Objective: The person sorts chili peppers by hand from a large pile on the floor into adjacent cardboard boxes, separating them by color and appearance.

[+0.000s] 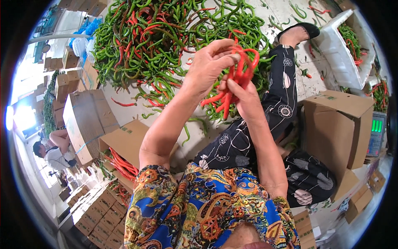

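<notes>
A bunch of long red chili peppers [241, 73] is held up in front of me, over a spread of mostly green chilies. My right hand [247, 98] grips the bunch around its lower part, with several pepper ends sticking out below the fingers. Thumb and fingers of my left hand [211, 60] close on the upper part of the same bunch. Beneath and beyond lies a big heap of green and red chili peppers [149, 40] on the pale floor. A single red chili [123, 102] rests apart, left of my left forearm.
An open cardboard box with red chilies [122, 163] stands at my left. On the right are another cardboard box [329, 130], a white foam box [342, 53] with chilies and a digital scale [376, 132]. Stacked cartons [101, 214] and another person [57, 152] are further left.
</notes>
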A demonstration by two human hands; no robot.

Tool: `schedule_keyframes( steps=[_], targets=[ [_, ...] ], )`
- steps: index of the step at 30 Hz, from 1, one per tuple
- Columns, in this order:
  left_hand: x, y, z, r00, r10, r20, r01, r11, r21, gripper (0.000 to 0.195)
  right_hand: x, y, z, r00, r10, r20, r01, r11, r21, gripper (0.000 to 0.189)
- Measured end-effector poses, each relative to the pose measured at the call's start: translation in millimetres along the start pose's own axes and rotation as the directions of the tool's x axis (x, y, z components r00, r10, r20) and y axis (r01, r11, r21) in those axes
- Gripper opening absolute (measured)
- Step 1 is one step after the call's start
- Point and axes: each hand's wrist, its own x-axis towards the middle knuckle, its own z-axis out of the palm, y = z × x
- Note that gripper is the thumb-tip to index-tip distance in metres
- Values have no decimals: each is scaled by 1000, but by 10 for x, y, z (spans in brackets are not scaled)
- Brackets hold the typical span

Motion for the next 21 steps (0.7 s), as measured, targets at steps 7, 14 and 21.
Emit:
schedule_keyframes(
  steps=[7,14,21],
  targets=[
    [-85,-37,-126,947,-131,294,178,975,-136,46,-42,-125,-131,896,-93,435,-142,867,478,31],
    [-137,105,204,910,-207,359,237,970,-43,31,-92,-144,-148,905,-85,416,-159,840,518,35],
    [-152,119,314,967,-128,218,106,988,109,18,-112,-132,-138,961,-85,263,-43,894,447,37]
  ],
)
